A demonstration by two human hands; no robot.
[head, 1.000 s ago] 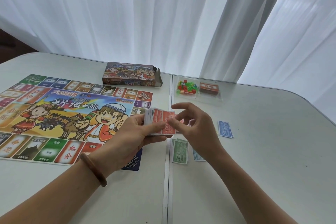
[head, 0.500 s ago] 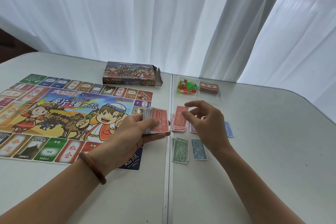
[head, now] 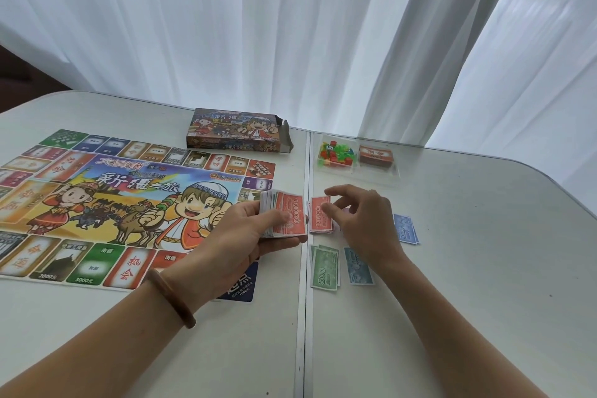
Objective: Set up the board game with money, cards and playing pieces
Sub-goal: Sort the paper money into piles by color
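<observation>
The colourful game board (head: 106,203) lies flat on the left half of the table. My left hand (head: 245,233) grips a stack of play money (head: 284,218) with a red 10000 note on top, just right of the board's edge. My right hand (head: 361,223) hovers with loosely curled fingers over a small pile of red notes (head: 318,220) on the table, fingertips at its right edge. Green 500 notes (head: 323,266), teal notes (head: 357,268) and blue notes (head: 407,229) lie in separate piles around it.
The opened game box (head: 239,131) stands behind the board. A clear tray (head: 378,171) at the back holds coloured playing pieces (head: 336,155) and a red card deck (head: 376,157). A seam (head: 305,317) splits the white table. White curtains hang behind.
My right hand carried a red note from the stack to the red pile on the table and now rests just above it. My left hand lowered the stack slightly.
</observation>
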